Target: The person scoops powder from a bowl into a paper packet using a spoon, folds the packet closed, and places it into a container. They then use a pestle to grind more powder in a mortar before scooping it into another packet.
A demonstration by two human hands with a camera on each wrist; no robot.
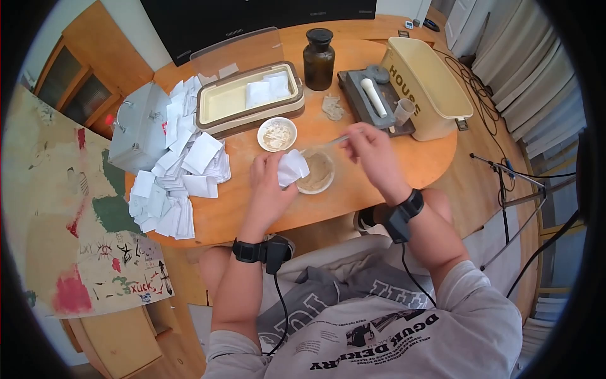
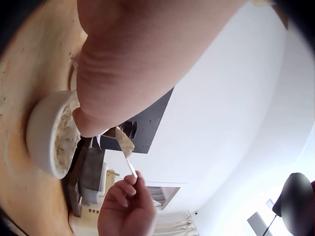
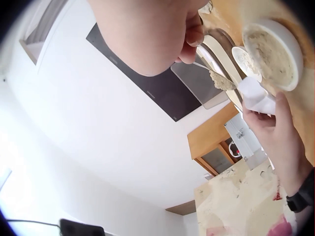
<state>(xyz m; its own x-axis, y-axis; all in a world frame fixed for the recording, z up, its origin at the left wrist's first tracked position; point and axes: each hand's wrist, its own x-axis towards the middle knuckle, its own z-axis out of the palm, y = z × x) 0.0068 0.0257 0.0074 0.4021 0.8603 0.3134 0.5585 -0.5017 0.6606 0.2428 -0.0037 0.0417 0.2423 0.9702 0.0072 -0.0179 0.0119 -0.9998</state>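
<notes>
My left hand (image 1: 268, 180) grips a small white paper packet (image 1: 293, 167), its mouth turned toward the right hand. Between thumb and fingers, my right hand (image 1: 369, 155) pinches the thin handle of a small metal spatula (image 1: 339, 139). A heap of beige powder (image 3: 221, 81) sits on the spatula's blade, close to the packet's mouth in the right wrist view. Below both hands stands a white bowl (image 2: 42, 132) of beige powder. Just beyond it, a smaller white bowl (image 1: 261, 140) holds pale, flaky material.
Many folded white packets (image 1: 202, 155) pile up at left beside a silver case (image 1: 136, 136). Behind are a cream box (image 1: 218, 104) and dark jar (image 1: 319, 60). To the right, a grey tray (image 1: 356, 95) bears a white pestle (image 1: 374, 98) and plastic cup (image 1: 404, 112), near a cream bin (image 1: 404, 76).
</notes>
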